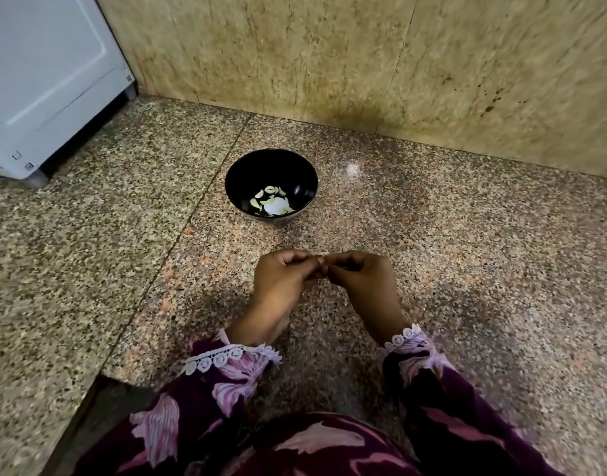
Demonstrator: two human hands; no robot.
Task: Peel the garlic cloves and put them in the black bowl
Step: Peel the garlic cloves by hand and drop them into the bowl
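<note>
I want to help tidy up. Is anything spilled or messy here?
Nothing stands out. The black bowl sits upright on the speckled stone surface, and the pale garlic cloves all lie inside it. Both hands, left and right, meet fingertip to fingertip in front of the bowl; what they hold is hidden.

No readable text, brand or number can be made out anywhere. Two tiny square marks are seen low on the white appliance (48,80) at the upper left, and one more on its right edge, but they're too small and blurred to be read.
</note>
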